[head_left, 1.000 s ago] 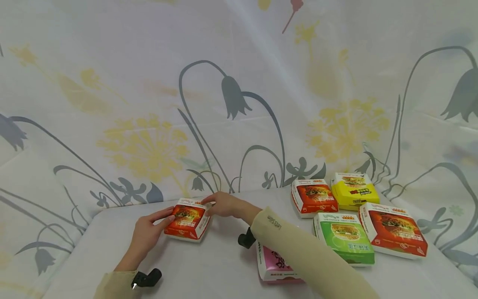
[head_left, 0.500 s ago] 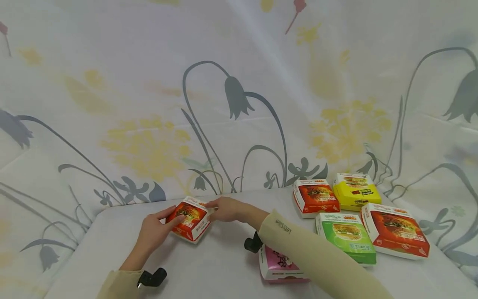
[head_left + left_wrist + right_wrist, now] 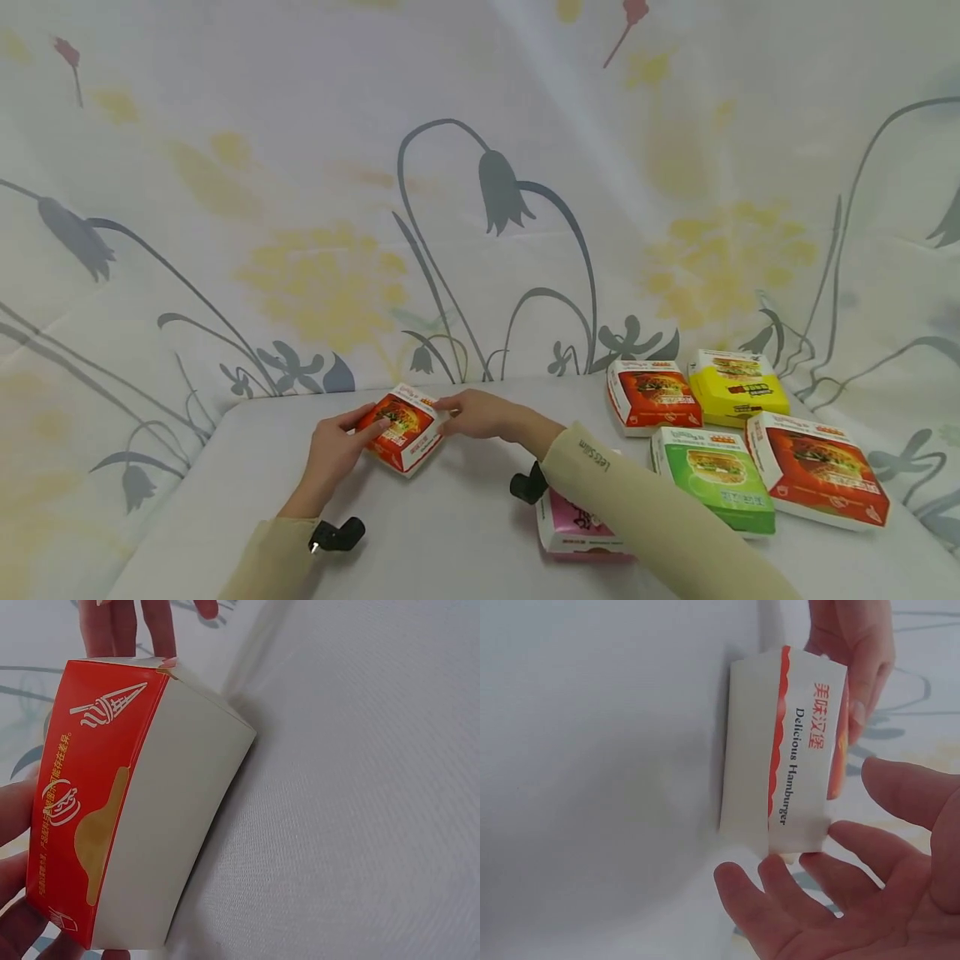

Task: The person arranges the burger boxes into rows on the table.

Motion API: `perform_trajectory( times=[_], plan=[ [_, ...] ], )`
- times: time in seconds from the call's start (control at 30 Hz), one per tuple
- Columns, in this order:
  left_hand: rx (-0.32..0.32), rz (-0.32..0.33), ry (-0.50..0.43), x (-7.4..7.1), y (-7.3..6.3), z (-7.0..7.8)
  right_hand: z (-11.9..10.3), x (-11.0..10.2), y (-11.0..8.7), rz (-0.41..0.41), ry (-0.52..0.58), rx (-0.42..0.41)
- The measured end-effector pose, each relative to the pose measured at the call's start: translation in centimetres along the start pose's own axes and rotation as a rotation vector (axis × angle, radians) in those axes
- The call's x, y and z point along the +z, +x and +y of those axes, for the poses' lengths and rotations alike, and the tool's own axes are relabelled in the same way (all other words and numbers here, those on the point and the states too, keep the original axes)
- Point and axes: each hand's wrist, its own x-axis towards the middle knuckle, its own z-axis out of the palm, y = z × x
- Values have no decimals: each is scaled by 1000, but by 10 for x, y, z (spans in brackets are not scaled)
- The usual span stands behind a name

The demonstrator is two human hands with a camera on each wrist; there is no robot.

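A red-and-white hamburger box (image 3: 403, 423) sits turned at an angle near the back left of the white table. My left hand (image 3: 335, 446) grips its left side, thumb lying over the burger picture on the lid. In the left wrist view the box's red-and-white side (image 3: 142, 810) faces the camera, close over the cloth. My right hand (image 3: 487, 415) is at the right end of the box. In the right wrist view that hand (image 3: 862, 881) has its fingers spread, fingertips right at the box's edge and thumb held apart from the lid.
On the right stand two more red burger boxes (image 3: 656, 396) (image 3: 821, 471), a yellow one (image 3: 738, 387) and a green one (image 3: 712, 479). A pink box (image 3: 573, 521) lies partly hidden under my right sleeve. A flower-patterned cloth (image 3: 465, 250) hangs behind the table.
The red box in my left hand has turned, so its near corner points toward me. Both hands stay at it. The whole head view has shifted, with things appearing farther right.
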Motion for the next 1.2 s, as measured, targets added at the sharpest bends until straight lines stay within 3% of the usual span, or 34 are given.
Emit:
perform_trajectory(
  times=[0.37,0.53,0.73,0.83,1.0,1.2],
  plan=[
    [36,5,-33,6,9,-2,6,1,-5,10,24,12],
    [29,94,-18,5,10,-5,4,6,-9,15,29,-3],
    [71,185,45,6,10,-2,-1,10,-16,14,45,-12],
    [103,155,104,6,9,1,-4,11,-20,1,54,-10],
    [137,19,186,9,5,5,-6,13,-26,-28,53,-12],
    [127,-61,164,7,9,6,-5,9,-22,-16,43,-57]
  ],
)
